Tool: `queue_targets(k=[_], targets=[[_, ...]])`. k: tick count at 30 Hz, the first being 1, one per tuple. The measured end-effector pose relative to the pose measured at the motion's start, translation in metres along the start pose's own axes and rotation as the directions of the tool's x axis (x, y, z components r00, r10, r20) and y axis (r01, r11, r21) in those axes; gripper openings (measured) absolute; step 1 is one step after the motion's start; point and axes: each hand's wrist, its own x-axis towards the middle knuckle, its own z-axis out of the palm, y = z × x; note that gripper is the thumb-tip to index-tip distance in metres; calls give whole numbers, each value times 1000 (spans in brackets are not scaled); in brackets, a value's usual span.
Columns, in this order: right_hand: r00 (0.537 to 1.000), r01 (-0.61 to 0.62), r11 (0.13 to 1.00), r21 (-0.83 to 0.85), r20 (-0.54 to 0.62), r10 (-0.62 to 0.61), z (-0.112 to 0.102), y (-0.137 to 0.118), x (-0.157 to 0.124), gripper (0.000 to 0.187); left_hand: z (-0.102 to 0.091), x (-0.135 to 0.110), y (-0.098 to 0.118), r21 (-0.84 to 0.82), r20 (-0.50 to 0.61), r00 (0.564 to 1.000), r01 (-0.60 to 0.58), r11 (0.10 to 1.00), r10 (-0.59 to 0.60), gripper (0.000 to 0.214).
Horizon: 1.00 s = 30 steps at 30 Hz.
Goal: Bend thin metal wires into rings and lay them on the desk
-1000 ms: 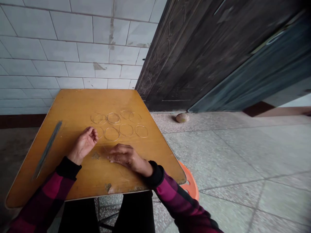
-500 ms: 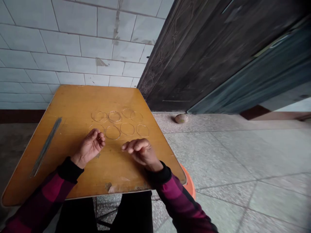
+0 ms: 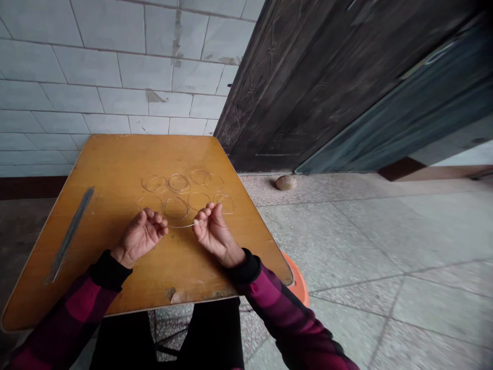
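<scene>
Between my two hands runs a thin, slightly bowed metal wire [image 3: 181,226]. My left hand [image 3: 141,234] grips one end of it with bent fingers, palm turned up. At the other end, my right hand [image 3: 215,234] pinches the wire between thumb and fingers. Just beyond my hands lie several thin wire rings [image 3: 176,208] on the wooden table [image 3: 127,154], roughly in two rows, some overlapping. A bundle of straight grey wires [image 3: 71,234] lies along the table's left side, apart from my left hand.
A white tiled wall [image 3: 108,72] stands behind the table, with a dark wooden door [image 3: 277,103] to its right. A rounded stone [image 3: 286,182] rests on the floor by the door. An orange stool [image 3: 298,282] shows beneath the table's right corner.
My right hand has turned its palm upward and now pinches the wire, which shows stretched between both hands. My left hand has barely moved. The view has shifted slightly.
</scene>
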Motion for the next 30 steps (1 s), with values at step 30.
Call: queue_targets(k=[30], targets=[[985, -167, 976, -143, 17, 171, 6, 6, -2, 51, 8, 0, 1, 83, -13, 996, 92, 992, -91, 34]])
